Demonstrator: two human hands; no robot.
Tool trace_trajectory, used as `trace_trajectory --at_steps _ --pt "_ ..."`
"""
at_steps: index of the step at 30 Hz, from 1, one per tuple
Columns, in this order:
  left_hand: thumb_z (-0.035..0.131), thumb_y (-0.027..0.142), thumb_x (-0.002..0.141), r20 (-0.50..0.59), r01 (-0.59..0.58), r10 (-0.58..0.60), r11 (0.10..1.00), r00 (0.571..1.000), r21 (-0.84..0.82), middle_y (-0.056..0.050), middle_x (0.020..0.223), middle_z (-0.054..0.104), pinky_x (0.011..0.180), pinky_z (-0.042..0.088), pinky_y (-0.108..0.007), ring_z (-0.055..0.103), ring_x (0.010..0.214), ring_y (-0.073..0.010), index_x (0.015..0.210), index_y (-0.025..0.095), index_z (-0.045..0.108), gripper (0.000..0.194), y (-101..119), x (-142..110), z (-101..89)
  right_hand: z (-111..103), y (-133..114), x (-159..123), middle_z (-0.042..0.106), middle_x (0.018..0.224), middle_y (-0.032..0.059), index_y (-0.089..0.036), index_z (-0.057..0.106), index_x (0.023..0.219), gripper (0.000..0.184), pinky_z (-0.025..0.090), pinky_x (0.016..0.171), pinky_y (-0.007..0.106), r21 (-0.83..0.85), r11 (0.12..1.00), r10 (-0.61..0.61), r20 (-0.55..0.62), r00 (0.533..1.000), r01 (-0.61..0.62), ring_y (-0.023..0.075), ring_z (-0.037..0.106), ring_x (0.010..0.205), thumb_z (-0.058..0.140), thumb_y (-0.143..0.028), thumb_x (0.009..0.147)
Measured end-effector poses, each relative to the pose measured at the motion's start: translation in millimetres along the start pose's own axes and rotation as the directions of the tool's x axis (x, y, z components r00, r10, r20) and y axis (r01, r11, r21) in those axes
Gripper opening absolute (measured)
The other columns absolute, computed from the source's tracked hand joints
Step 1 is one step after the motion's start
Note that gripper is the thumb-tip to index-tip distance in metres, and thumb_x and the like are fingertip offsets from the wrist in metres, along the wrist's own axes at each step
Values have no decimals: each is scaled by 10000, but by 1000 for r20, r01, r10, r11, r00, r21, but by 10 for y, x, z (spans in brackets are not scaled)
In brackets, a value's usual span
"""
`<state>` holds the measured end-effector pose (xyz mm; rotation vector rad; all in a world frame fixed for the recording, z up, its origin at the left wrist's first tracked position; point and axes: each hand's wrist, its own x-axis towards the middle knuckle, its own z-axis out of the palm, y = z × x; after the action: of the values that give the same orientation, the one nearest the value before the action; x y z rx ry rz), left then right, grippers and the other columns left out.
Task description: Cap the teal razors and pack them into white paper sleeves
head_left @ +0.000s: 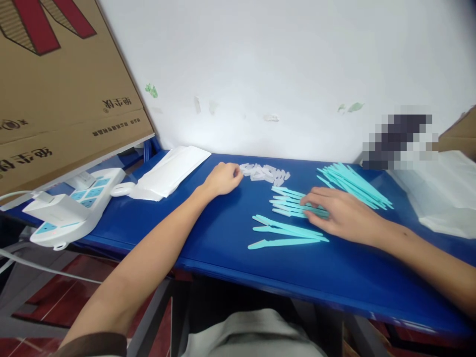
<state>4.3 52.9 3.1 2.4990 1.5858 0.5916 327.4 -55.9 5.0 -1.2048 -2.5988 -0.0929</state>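
My left hand (224,178) rests on the blue table with its fingers curled closed, at the left edge of a pile of small translucent plastic caps (260,172). Whatever its fingertips hold, if anything, is hidden. My right hand (336,213) lies over a row of turquoise eyebrow razors (284,201), palm down, thumb and fingers apart. Its fingertips reach onto their handles. Nearer me, several more razors (286,243) lie loosely, pointing left. A larger heap of razors (355,186) sits behind my right hand.
A white power strip (98,191) with plugged-in chargers lies at the left, beside a white packet (173,171). A large cardboard box (67,94) stands behind it. White plastic sheeting (442,193) covers the right end. A white wall (282,64) bounds the back.
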Motion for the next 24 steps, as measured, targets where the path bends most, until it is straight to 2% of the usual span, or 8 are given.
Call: trace_trajectory --at_steps 2,5,10,12,15,18,21,24 --pt "502 322 936 -63 64 -59 996 996 67 -68 661 662 675 402 -345 637 685 -264 767 204 689 278 -106 26 -41 -2 -10 0 677 743 39 -221 698 900 258 442 718 385 8 1000 -7 -22 1000 7 213 625 666 508 -363 1000" --pt "487 351 933 -86 98 -87 987 992 126 -74 603 619 675 395 -357 622 663 -264 622 208 639 374 -211 40 -93 -10 -52 -17 541 510 -11 -238 718 867 302 429 669 379 57 998 -6 -5 1000 6 209 547 562 508 -400 1011" --pt "460 359 953 -10 5 -4 997 1000 72 -46 538 572 700 406 -358 572 584 -211 531 210 585 464 -220 35 -92 -38 -167 -44 559 508 -25 -212 770 1037 300 424 555 317 225 973 -74 81 994 54 174 567 517 520 -377 1031" --pt "458 368 969 5 -36 36 999 999 1 -41 609 630 694 416 -346 588 607 -205 672 196 679 407 -218 37 -59 -44 -199 -41 670 680 10 -209 766 1062 277 450 560 303 257 962 -113 51 992 96 155 610 560 545 -373 1032" --pt "493 358 965 -13 -86 85 996 996 -19 -47 777 697 708 442 -339 635 724 -227 1013 186 739 304 -244 43 3 -29 -216 -34 747 990 79 -208 733 1006 213 531 707 305 287 941 -175 -40 984 179 186 714 817 576 -352 1024" --pt "490 339 975 -17 -152 153 988 988 27 -87 967 694 819 499 -367 655 879 -255 1218 177 706 363 -278 44 53 5 -214 -41 770 993 74 -212 708 1020 166 548 781 331 289 936 -186 -74 980 199 215 727 909 610 -345 1008" --pt "445 352 1009 -2 -228 228 973 974 45 -130 1132 634 975 507 -415 643 1009 -269 1314 170 683 428 -267 28 72 19 -219 -50 806 951 54 -224 737 1147 221 551 792 376 234 953 -184 -56 981 192 203 725 766 602 -338 1014" --pt "420 387 1040 22 -301 301 953 954 36 -162 1258 594 1055 484 -441 613 1133 -290 1399 162 642 479 -171 -4 76 -7 -237 -46 824 940 53 -226 779 1126 239 567 803 390 209 959 -194 -7 981 191 200 734 727 575 -291 1020"
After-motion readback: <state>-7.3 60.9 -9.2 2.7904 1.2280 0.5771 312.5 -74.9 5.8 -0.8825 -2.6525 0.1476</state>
